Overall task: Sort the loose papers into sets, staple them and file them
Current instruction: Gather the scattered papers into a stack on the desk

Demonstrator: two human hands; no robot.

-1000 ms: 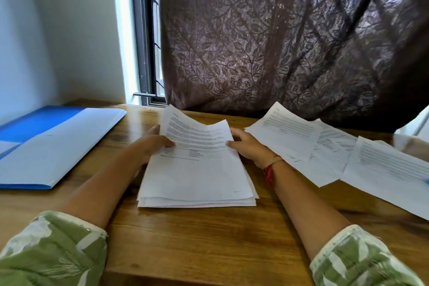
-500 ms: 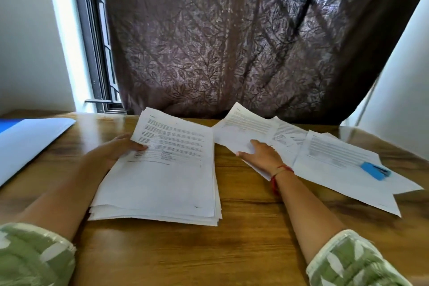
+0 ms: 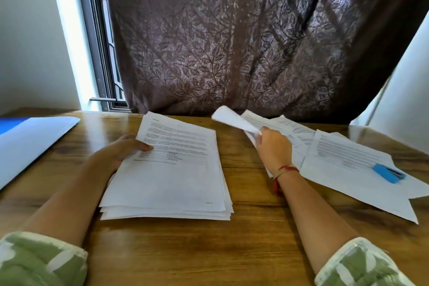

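My left hand [image 3: 125,151] pinches stack [image 3: 171,174] edge, thumb on top; my right hand [image 3: 274,149] grips curled sheet [image 3: 231,119], probably single. Thin, floppy: hold near edge, lightly.

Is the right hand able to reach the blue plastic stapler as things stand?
Probably yes. The blue plastic stapler lies uncovered on the spread white sheets, to the right of the right hand, with nothing between. But that hand grips a curled white sheet, so it must drop it first.
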